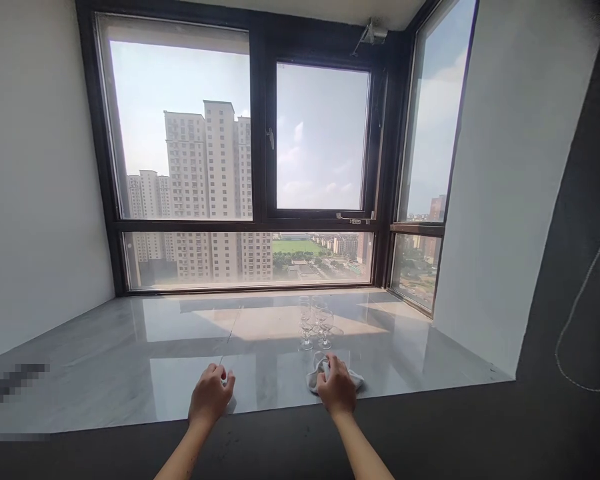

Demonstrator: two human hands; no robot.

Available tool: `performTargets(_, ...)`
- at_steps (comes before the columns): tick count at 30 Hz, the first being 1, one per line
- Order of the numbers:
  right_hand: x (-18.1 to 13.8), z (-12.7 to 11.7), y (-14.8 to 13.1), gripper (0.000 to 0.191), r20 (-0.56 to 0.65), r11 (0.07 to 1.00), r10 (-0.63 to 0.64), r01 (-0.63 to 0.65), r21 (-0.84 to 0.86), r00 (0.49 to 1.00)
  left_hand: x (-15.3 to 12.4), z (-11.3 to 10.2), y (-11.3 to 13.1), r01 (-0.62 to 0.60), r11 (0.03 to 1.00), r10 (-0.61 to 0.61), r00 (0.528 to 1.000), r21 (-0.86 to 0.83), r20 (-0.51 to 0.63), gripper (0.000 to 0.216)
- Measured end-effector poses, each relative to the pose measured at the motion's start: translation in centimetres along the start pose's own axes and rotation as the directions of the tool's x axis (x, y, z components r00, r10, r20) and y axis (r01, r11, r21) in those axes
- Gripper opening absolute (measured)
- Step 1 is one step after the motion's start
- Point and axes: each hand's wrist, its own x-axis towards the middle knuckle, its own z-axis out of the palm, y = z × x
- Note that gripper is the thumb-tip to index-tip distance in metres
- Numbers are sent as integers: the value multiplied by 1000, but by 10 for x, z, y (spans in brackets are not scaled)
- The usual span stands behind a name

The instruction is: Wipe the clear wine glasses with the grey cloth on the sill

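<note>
My left hand (211,393) is near the front edge of the grey marble-look windowsill (270,393), its fingers curled in and nothing visible in them. To its right, my right hand (338,388) is closed on a crumpled white cloth (312,380) that lies on the sill. A clear rounded outline, perhaps part of a glass, shows at the cloth's far side; my fingers hide the rest. Just beyond the cloth, several clear stemmed glasses (325,327) stand upright in a close group, apart from both hands.
Dark-framed windows (260,223) rise behind the sill, with a handle (271,139) on one frame. White walls (500,167) flank it on both sides. A looped cord (563,333) hangs at the far right. The sill's front edge drops to a dark wall (270,447).
</note>
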Motion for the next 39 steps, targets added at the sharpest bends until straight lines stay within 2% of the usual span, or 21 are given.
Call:
performTargets(6,0,1,1,39,4,1000,7,-7,-9,1000,0,-2,3,-11,1000,11,1000,5,-18,30)
performTargets(14,-1,-1,0,37,18,1000,12,-12,-18,1000,-3,-8,4,-35,999,34,998,11,60,27)
performTargets(17,-1,-1,1,37,15,1000,6,-6,-14,1000,1,-9,12,-69,996,66,996,48,64,20)
performTargets(20,0,0,2,37,14,1000,3,-3,-2,1000,9,-9,41,-100,995,102,990,-22,100,16)
performTargets(24,0,-2,1,36,16,1000,12,-12,5,1000,26,-3,106,-66,972,108,979,-227,175,12)
performTargets(27,1,-4,0,35,14,1000,27,-27,8,1000,46,12,153,-19,930,98,976,-367,197,13)
performTargets(30,1,-6,0,36,8,1000,15,-15,14,1000,65,33,185,27,883,65,981,-468,181,17)
performTargets(32,1,-7,-1,36,-7,1000,5,-5,18,1000,74,50,196,98,870,1,980,-484,201,27)
performTargets(34,1,-7,-1,35,-23,1000,2,-1,21,1000,81,66,201,163,884,-42,961,-437,272,37)
performTargets(37,1,-7,-1,36,-42,1000,11,-10,28,999,90,87,200,171,922,-17,914,-348,405,39)
performTargets(39,1,-7,-1,36,-48,999,15,-13,36,999,96,97,197,146,932,21,893,-331,450,38)
